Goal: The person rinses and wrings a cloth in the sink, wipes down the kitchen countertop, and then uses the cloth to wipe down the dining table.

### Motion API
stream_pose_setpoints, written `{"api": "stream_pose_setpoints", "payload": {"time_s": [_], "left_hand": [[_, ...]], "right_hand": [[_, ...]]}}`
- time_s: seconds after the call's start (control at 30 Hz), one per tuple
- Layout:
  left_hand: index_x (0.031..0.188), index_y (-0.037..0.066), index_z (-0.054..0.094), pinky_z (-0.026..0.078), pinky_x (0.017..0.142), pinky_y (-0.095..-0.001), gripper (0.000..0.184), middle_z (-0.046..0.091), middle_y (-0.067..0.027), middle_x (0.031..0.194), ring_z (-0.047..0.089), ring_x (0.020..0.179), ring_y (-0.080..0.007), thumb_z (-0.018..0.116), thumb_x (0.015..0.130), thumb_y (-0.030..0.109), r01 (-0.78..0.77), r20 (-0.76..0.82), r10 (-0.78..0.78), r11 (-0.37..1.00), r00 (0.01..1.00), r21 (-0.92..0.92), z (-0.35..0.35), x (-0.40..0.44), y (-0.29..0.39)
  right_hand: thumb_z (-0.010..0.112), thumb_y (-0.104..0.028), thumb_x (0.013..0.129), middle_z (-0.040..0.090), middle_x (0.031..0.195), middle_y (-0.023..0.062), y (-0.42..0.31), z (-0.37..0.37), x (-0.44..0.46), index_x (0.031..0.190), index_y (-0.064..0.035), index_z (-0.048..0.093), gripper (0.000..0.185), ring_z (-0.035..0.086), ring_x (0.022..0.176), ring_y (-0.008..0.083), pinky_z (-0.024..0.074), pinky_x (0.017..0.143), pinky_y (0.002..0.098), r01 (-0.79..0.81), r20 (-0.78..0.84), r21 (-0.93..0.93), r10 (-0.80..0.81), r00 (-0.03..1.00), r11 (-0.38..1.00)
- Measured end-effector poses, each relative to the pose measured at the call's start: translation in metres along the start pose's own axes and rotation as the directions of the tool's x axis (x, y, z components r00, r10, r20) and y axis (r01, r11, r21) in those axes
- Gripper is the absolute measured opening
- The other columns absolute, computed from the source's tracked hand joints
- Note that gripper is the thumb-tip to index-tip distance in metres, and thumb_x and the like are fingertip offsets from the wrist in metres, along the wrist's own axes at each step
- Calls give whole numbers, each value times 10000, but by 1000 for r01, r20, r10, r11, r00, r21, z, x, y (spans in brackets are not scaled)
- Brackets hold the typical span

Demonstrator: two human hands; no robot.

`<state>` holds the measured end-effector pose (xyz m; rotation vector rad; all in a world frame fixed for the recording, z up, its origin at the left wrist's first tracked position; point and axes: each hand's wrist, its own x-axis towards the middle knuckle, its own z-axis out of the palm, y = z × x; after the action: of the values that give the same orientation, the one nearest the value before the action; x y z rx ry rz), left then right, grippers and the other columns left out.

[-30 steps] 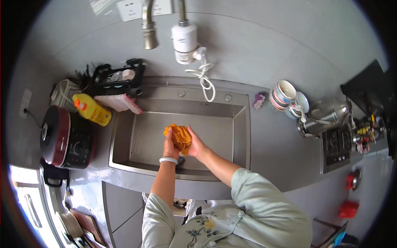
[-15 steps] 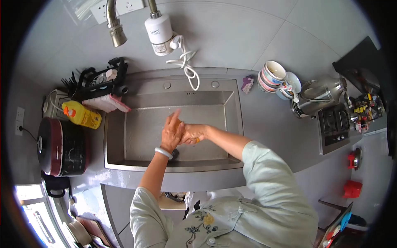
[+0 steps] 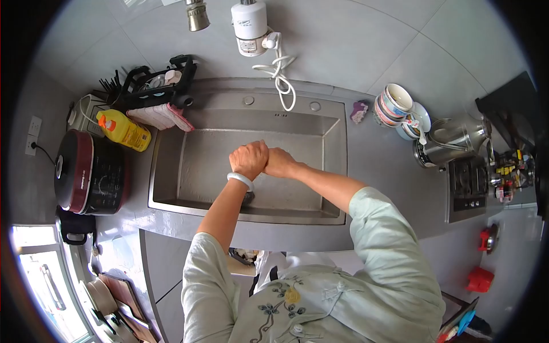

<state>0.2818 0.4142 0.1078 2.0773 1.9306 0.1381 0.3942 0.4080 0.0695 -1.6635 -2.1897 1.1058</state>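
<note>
I observe the left hand (image 3: 249, 159) clenched above the sink (image 3: 200, 154), the right hand (image 3: 280, 163) clenched against it at three o'clock. The orange cloth, between them one second ago, is hidden; I cannot confirm a grip.

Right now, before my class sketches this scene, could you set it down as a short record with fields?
Left hand: fingers curled, against the right hand
Right hand: closed, touching the left
Inside the grip: hidden, cannot tell
Bangle: white, on the left wrist
Sink: steel, below both hands
Left of sink: yellow bottle, cooker
Right of sink: stacked bowls, kettle
Above sink: tap, white cord
</note>
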Motion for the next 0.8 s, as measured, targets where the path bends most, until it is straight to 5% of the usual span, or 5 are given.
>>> {"api": "stream_pose_setpoints", "payload": {"time_s": [0.23,0.3,0.4,0.57,0.8], "left_hand": [[810,8,593,496,669,-356,344,631,-192,841,624,785,-273,491,873,330,140,156,-58,801,986,-583,40,-5,-57],[867,-13,566,482,717,-309,241,622,-131,922,601,829,-202,580,840,227,342,341,43,1,939,-940,47,-18,-85],[929,7,564,462,781,-285,175,590,-73,962,564,940,-173,614,810,124,255,235,130,-163,963,-953,57,-35,-110],[1019,41,580,408,906,-365,242,576,-134,1064,539,1013,-293,605,788,109,-85,-280,-28,920,960,-382,57,-60,-185],[1279,48,434,155,1066,-493,510,336,-146,1384,161,1336,-348,457,882,367,464,-334,-393,870,857,166,20,-105,-311]], "right_hand": [[649,-198,735,629,863,158,12,15,-9,962,-21,528,313,622,715,289,481,608,383,50,28,109,-53,998,993],[660,-212,776,619,933,82,7,2,-21,1027,-27,476,362,619,731,215,480,598,324,-247,347,759,-53,936,602],[643,-209,808,578,1025,55,20,15,-27,1120,-21,483,398,577,885,161,472,718,278,-296,328,890,-35,944,348],[604,-130,799,561,1098,79,47,27,-39,1183,-36,480,414,538,1030,204,456,846,370,-63,73,994,114,991,-94],[589,-96,770,560,1057,44,143,-11,-4,1130,-119,483,376,541,1010,233,457,804,445,376,-108,908,762,639,-186]]}}
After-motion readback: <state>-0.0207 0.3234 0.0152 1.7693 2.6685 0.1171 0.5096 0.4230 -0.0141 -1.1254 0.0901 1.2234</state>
